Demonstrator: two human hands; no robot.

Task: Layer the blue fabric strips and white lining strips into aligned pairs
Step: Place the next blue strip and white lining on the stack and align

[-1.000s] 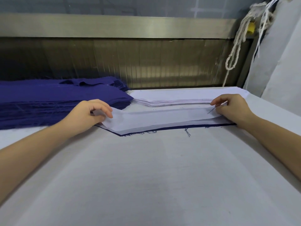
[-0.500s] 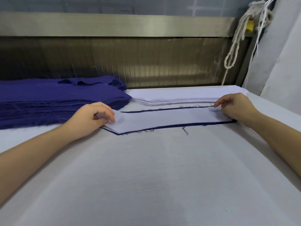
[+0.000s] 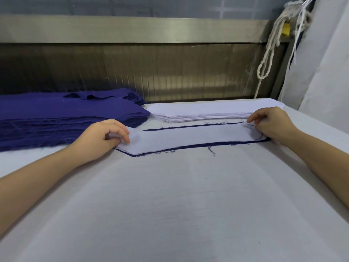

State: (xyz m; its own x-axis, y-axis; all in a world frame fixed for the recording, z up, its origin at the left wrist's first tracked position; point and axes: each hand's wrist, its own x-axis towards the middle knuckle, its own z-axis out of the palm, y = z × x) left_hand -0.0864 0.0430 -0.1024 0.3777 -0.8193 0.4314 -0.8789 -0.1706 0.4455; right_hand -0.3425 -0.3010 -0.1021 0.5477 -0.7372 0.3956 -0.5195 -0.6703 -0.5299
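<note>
Covering frayed blue strip (image 3: 226,143): white lining (image 3: 188,138); L hand (image 3: 100,137), R hand (image 3: 272,123) pinch ends.

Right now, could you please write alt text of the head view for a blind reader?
A white lining strip lies on a blue fabric strip, the left hand holding one end, the right hand the other. Behind lie a blue stack and a white stack.
</note>
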